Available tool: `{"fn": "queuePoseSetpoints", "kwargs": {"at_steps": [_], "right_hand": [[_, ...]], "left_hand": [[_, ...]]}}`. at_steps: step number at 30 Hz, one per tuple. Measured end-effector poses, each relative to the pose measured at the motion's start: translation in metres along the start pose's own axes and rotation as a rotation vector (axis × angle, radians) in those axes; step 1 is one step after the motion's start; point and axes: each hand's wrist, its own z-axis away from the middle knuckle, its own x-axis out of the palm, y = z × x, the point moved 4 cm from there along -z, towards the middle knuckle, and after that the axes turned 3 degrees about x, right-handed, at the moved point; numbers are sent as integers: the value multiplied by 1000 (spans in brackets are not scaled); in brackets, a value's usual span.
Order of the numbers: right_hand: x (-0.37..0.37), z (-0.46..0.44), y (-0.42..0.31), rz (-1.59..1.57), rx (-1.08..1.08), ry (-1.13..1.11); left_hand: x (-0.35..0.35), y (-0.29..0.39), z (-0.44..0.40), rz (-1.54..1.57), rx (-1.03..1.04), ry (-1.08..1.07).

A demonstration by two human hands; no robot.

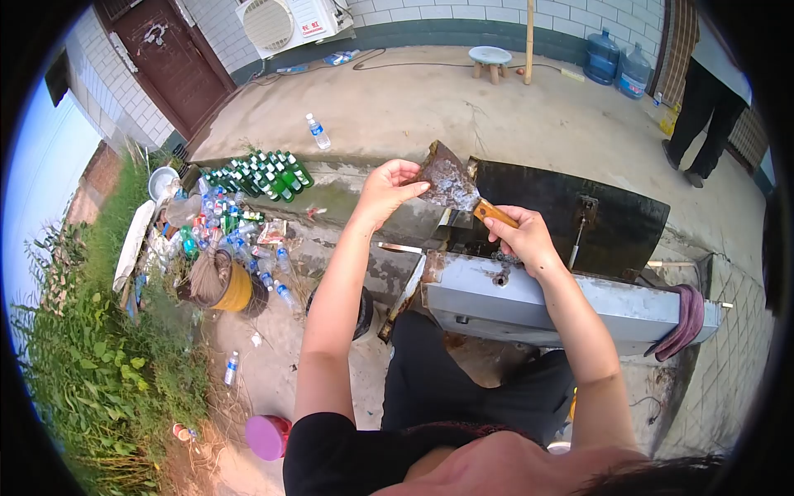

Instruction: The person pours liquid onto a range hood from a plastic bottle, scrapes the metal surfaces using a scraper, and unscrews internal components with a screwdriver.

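Note:
A scraper with a broad, dirt-crusted blade [449, 178] and a wooden handle is held up in front of me. My right hand [527, 240] is wrapped round the handle. At the blade's left edge, my left hand [389, 192] has its thumb and fingers closed on the metal; the fingertips are partly hidden. Just below the scraper lies a grey-blue metal housing [513, 289], rusty at its rim and with a round hole near its left end. Behind it stands a dark, grimy panel [612, 207] with a metal strut on it.
A purple cloth [680, 322] hangs over the housing's right end. To the left are green glass bottles [269, 175], scattered plastic bottles [236, 227] and a yellow bucket [231, 289]. A stool [490, 56] and blue water jugs [602, 56] stand behind. Another person's legs [703, 116] are at right.

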Motion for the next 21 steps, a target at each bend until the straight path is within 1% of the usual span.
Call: {"fn": "queuePoseSetpoints", "kwargs": {"at_steps": [3,6,9,12,15,18,21], "right_hand": [[0,2,-1,17,23,18],[-3,3,-1,9,51,16],[-1,4,-1,6,60,11],[-1,5,-2,22,56,6],[-2,5,0,34,52,-11],[-2,5,3,40,62,-8],[-1,5,2,34,80,-6]], "left_hand": [[-1,1,-2,-263,175,45],[-5,0,-3,-281,216,46],[-7,-6,-5,-228,143,40],[0,-3,-5,-119,116,19],[6,3,-5,-280,214,30],[1,-4,-11,-265,176,2],[-4,-6,-16,-55,53,-36]]}}
